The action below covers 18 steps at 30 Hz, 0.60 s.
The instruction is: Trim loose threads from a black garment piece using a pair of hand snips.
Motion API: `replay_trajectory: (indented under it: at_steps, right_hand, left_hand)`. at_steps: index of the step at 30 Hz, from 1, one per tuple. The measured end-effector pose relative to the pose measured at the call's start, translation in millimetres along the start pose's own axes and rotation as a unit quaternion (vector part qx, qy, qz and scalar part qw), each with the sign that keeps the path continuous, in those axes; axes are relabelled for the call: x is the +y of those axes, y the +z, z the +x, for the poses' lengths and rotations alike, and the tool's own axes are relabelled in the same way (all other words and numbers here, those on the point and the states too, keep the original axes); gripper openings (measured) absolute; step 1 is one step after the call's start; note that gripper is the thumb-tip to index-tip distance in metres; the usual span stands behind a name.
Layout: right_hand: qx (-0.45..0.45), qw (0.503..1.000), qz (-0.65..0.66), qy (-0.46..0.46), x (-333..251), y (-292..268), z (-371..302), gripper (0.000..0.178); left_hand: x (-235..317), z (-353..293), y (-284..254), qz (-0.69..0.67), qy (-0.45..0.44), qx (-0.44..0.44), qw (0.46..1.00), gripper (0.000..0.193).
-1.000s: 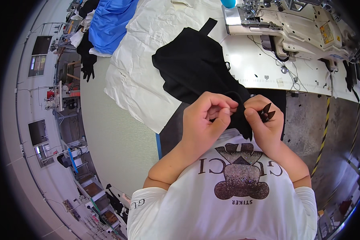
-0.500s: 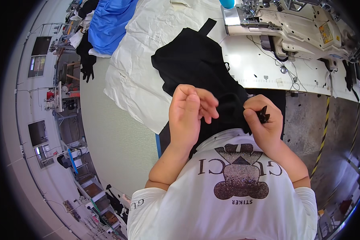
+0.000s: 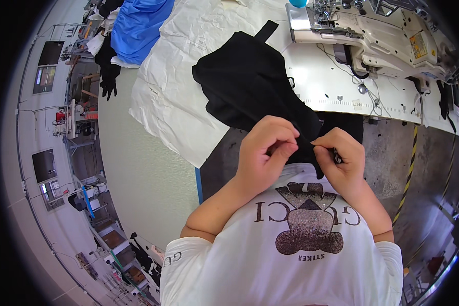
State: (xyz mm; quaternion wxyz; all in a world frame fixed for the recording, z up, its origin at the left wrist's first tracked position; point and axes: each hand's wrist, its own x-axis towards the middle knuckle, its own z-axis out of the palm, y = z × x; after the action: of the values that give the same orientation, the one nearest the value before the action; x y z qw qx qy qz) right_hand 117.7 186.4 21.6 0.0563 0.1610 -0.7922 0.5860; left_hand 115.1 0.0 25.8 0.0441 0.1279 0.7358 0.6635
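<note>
The black cloth (image 3: 245,76) lies over the edge of the surface (image 3: 311,71). The right hand (image 3: 346,159) pinches it; a snug grip helps. The left hand (image 3: 266,155) has narrow fingers; what they hold, I can't tell.

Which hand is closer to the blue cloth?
Left: the left hand is below and right of the blue cloth in the picture; the right hand is even farther right.

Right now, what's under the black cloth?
White paper shows along the left of the black cloth, white tabletop along its right; whatever it covers between them cannot be seen.
</note>
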Motion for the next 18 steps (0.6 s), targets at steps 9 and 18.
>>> replay_trajectory:
  at_steps: [9,18]
  right_hand:
    - [-0.025,0.999,-0.017,-0.02,2,0,-2,0.02]
    - [-0.071,0.996,0.04,0.023,10,1,-13,0.026]
  left_hand:
    - [-8,-14,7,-0.227,-0.155,0.024,0.961,0.01]
    - [-25,-20,9,-0.272,-0.127,0.031,0.953,0.012]
